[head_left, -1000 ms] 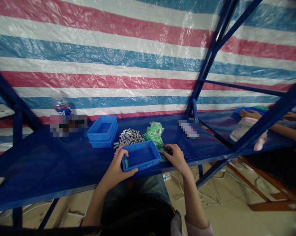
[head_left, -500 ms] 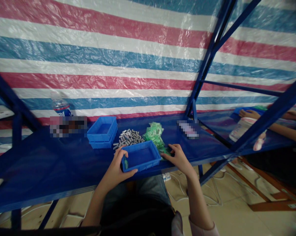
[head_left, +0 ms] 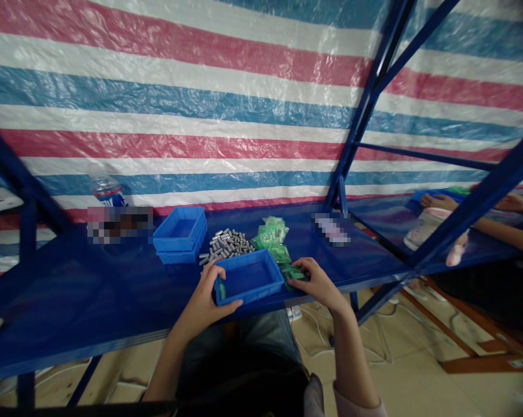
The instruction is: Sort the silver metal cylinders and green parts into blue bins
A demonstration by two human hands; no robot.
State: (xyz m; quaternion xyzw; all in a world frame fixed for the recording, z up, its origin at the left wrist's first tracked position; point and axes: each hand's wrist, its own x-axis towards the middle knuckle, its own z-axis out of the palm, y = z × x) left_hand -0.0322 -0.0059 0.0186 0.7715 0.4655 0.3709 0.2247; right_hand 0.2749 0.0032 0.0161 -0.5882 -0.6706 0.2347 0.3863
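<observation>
My left hand grips the left end of a shallow blue plastic bin, thumb on the near rim and fingers over the far corner. A small green object lies inside that bin at its left end. To the right of the bin, my right hand has its thumb and fingers curled round a flat dark green piece, low at the table edge. Shiny green pieces lie heaped just beyond, some looking like clear wrapping. Behind the bin is a pile of short silvery metal cylinders.
Two stacked blue bins stand left of the cylinders. A bottle and a blurred-out item are farther left. Another blurred item lies to the right. Past the blue frame post, another person's hands work near a white tub.
My right hand has moved slightly right and down, and the dark green piece now shows between its thumb and fingers. My left hand and the bin have stayed put.
</observation>
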